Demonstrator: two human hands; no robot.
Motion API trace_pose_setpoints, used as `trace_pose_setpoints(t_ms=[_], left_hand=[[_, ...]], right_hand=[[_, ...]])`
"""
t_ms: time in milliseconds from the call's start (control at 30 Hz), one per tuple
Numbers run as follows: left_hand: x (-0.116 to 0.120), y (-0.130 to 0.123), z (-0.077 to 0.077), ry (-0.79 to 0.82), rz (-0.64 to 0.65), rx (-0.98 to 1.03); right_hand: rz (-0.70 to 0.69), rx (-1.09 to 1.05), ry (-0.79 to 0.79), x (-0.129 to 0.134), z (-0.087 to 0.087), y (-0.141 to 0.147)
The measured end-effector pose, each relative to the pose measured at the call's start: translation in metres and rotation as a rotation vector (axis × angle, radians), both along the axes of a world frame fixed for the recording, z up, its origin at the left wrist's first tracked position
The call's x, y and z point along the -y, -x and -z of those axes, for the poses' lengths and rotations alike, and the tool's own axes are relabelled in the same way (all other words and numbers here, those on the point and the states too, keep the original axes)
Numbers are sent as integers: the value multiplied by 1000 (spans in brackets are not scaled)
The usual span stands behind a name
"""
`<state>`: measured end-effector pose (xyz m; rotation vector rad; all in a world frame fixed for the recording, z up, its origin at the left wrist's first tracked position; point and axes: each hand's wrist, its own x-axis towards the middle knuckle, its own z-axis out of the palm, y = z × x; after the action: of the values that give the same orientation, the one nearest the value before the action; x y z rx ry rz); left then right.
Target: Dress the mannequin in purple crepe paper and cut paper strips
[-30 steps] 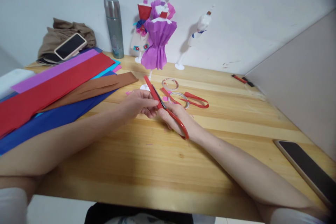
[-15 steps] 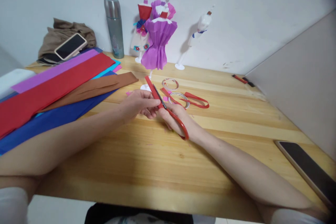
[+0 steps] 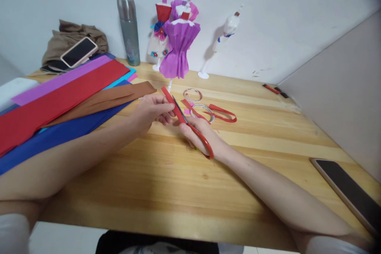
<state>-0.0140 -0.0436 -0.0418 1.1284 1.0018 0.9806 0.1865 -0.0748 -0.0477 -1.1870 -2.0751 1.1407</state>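
Observation:
A narrow red strip (image 3: 167, 94) is pinched between the thumb and fingers of my left hand (image 3: 157, 109), its upper end sticking out past the fingertips. My right hand (image 3: 200, 131) is closed on red-handled scissors (image 3: 205, 141), whose dark blades point up and left alongside the strip. The strip's lower part reaches the fingers of my right hand. Just beyond, a white tape ring (image 3: 211, 116) lies by a looped red strip (image 3: 228, 118) and pink scraps (image 3: 187, 111). Another tape roll (image 3: 193, 95) lies behind.
Folded coloured paper (image 3: 64, 91) covers the table's left side, with a phone (image 3: 79, 52) and brown cloth behind. A bottle (image 3: 130, 35), a purple-dressed figure (image 3: 179, 47) and other small dressed stands line the wall. Another phone (image 3: 348, 190) lies at right.
My left hand has moved slightly up and left along the red strip, away from my right hand. My right hand and the scissors have barely moved.

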Motion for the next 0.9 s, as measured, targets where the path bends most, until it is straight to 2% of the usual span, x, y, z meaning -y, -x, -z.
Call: trace_pose_setpoints(t_ms=[633, 800, 900], left_hand=[[1, 0, -3, -17, 36, 40], [1, 1, -2, -4, 28, 33], [1, 0, -2, 15, 15, 29]], right_hand=[[5, 30, -36, -3, 7, -1], [-3, 37, -1, -1, 5, 0], [-1, 46, -38, 1, 4, 2]])
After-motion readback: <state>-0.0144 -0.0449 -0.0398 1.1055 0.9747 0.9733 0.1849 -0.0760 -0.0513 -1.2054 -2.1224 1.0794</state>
